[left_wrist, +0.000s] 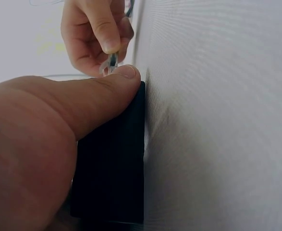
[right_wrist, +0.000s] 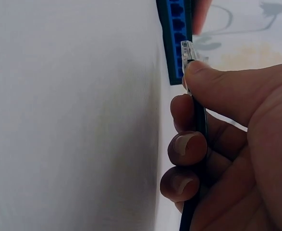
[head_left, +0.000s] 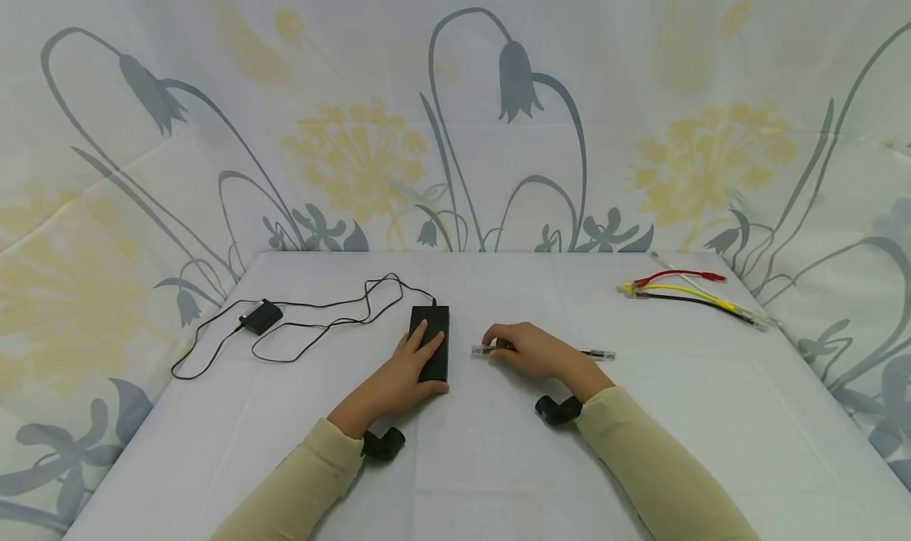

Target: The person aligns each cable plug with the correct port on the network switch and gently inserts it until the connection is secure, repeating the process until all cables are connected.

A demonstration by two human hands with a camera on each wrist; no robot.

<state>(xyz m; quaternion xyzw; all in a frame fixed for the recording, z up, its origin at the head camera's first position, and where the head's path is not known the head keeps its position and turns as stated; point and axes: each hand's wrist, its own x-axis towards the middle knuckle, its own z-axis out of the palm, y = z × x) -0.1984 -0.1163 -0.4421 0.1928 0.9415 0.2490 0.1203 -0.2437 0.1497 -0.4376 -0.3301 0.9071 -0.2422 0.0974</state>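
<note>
A black network switch lies on the white table, a row of blue-framed ports along the side facing right. Spread across its top is my left hand, fingers fairly straight, with the thumb along its near end. My right hand pinches a short black network cable between thumb and fingers, just behind one clear plug. That plug points left toward the ports and overlaps them in the right wrist view. The cable's other plug sticks out to the right of the hand.
From the switch's far end a thin black power cord loops left to a small black adapter. At the back right lie a red cable, a yellow cable, a black cable and a white one. A patterned cloth hangs behind the table.
</note>
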